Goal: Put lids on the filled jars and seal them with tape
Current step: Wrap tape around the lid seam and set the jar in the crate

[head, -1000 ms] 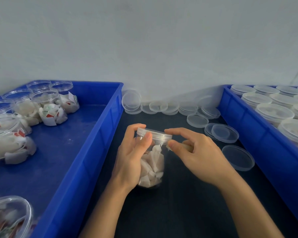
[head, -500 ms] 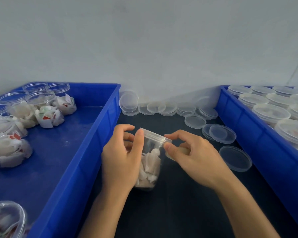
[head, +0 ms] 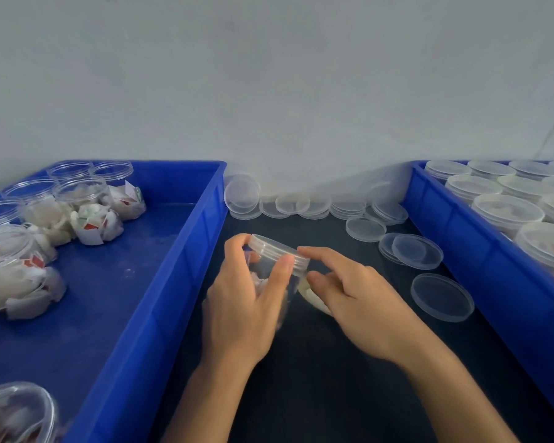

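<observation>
A clear plastic jar (head: 271, 265) with white packets inside stands tilted on the dark table between two blue bins, a clear lid (head: 277, 247) on its top. My left hand (head: 248, 302) grips the jar, thumb on the near side and fingers curled round the far side. My right hand (head: 349, 292) is at the jar's right side, forefinger touching the lid's rim. Its other fingers curl round a pale roll of tape (head: 312, 298), mostly hidden under the palm.
Left blue bin (head: 160, 298) holds several open filled jars (head: 87, 212). Right blue bin (head: 480, 251) holds several lidded jars (head: 506, 212). Loose clear lids (head: 442, 297) lie on the table to the right and along the back wall (head: 293, 204).
The jar has tipped further to the left and my left hand has slid round it. My right hand has stayed at the lid's rim with the tape roll.
</observation>
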